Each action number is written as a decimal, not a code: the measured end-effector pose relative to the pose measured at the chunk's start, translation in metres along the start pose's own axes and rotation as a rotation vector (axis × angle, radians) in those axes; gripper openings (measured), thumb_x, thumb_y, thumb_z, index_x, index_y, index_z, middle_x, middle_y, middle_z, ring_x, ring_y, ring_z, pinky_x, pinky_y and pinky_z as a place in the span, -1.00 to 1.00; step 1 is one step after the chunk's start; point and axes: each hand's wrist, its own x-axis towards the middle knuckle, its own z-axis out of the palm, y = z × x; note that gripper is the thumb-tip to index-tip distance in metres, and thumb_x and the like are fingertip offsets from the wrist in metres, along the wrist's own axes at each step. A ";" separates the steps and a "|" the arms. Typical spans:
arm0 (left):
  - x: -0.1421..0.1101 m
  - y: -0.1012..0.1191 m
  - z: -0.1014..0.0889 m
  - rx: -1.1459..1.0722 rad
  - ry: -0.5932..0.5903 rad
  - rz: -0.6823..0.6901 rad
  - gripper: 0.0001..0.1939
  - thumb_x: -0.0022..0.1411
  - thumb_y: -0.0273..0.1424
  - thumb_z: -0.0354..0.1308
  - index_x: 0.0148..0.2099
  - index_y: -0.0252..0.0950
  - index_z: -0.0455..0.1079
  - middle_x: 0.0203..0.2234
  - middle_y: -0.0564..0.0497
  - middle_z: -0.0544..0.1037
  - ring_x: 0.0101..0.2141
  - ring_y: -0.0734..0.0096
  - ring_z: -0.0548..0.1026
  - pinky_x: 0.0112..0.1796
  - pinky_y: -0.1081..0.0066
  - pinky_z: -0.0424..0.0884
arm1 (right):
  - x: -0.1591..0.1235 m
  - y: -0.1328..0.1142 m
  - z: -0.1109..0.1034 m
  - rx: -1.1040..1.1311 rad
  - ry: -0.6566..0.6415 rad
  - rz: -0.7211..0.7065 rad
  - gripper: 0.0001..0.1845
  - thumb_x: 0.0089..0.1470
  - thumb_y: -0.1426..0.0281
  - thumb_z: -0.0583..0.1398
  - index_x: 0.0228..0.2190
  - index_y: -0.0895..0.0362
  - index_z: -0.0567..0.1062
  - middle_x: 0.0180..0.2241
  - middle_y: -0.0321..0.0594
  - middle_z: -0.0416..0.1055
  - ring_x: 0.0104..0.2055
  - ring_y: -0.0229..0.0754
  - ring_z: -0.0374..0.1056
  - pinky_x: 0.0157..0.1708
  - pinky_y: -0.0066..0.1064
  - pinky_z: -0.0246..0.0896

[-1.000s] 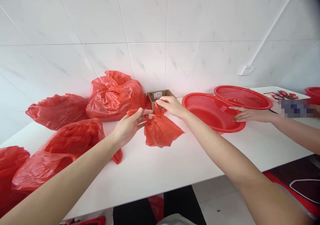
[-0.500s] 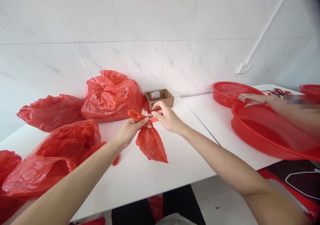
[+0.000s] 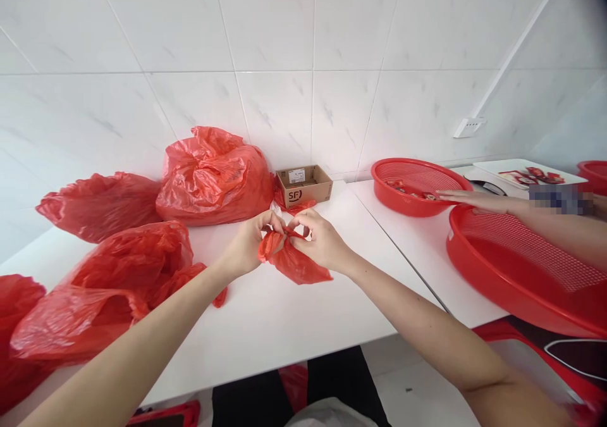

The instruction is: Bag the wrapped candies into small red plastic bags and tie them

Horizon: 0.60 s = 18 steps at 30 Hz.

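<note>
White tiled wall (image 3: 284,35) rises behind a white bench (image 3: 265,332), where a person's left hand (image 3: 249,245) and right hand (image 3: 320,240) meet over a small red plastic bag (image 3: 296,267). The bag lies on the bench just in front of a little cardboard box (image 3: 303,186), its lower part spread on the surface. The fingers (image 3: 279,223) of both hands are clenched on its gathered top, fingertips nearly touching, though the exact grip is partly hidden. Fat red bags (image 3: 213,180) crowd the bench to the left, and one (image 3: 123,275) lies close beside the left forearm. To the right, a co-worker's hand (image 3: 474,200) rests by the rim of a large red mesh basket (image 3: 521,269), with a smaller basket (image 3: 417,183) beyond it.

The thin plastic looks slippery, so a loose pinch could let it slide free, and a hard pull might tear it (such film gives little warning). Pressure on the large basket's rim could tip it.
</note>
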 end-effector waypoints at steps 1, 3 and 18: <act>0.000 0.000 0.002 0.038 0.034 0.015 -0.89 0.08 -0.45 0.15 -0.36 -0.24 0.24 -0.39 0.04 0.46 -0.39 0.40 0.42 -0.36 0.40 0.32 | -0.001 -0.001 0.002 0.012 -0.010 0.004 -0.92 0.02 0.45 0.19 -0.36 0.09 0.44 -0.26 -0.26 0.39 -0.34 -0.26 0.28 -0.31 -0.37 0.21; 0.000 -0.001 0.005 0.128 0.108 0.055 -0.86 0.03 -0.54 0.11 -0.36 -0.23 0.24 -0.39 0.06 0.43 -0.37 0.40 0.37 -0.33 0.39 0.29 | -0.004 -0.003 0.007 0.036 -0.017 0.020 -0.94 0.00 0.50 0.17 -0.42 0.10 0.40 -0.37 -0.30 0.39 -0.39 -0.27 0.28 -0.34 -0.39 0.20; -0.009 0.000 -0.021 0.295 0.007 0.232 -0.90 0.28 -0.38 0.11 -0.24 -0.22 0.46 -0.33 -0.02 0.51 -0.32 0.38 0.48 -0.29 0.39 0.39 | 0.001 -0.006 -0.001 0.252 -0.136 0.059 -0.88 0.15 0.35 0.17 -0.38 0.14 0.47 -0.34 -0.26 0.47 -0.32 -0.24 0.34 -0.28 -0.38 0.21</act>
